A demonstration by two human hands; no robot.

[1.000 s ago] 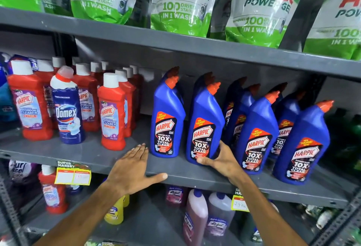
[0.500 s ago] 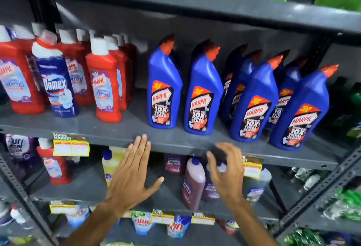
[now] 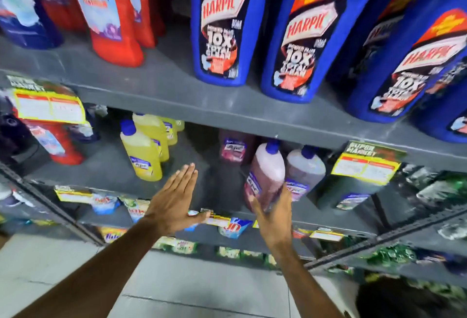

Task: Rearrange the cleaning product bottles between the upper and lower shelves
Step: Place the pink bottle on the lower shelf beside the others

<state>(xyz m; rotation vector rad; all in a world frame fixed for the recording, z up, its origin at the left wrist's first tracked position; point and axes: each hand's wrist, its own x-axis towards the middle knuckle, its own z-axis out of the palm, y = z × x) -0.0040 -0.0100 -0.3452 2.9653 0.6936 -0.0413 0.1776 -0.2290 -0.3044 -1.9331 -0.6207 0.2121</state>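
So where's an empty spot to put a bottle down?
Bare lower shelf between the yellow bottles and the pink bottle. Also upper shelf between red bottles and blue Harpic bottles. The right side is crowded.

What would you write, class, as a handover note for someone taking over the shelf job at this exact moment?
Left hand: open, flat, touching nothing, in front of the lower shelf.
Right hand: fingers wrapped round the base of the pink bottle, which tilts on the lower shelf.
Upper shelf: blue Harpic bottles and red bottles upright.
Lower shelf also holds yellow bottles.
Done: cannot tell any swap yet.
Left: probably lift the pink bottle out and move bottles between shelves.
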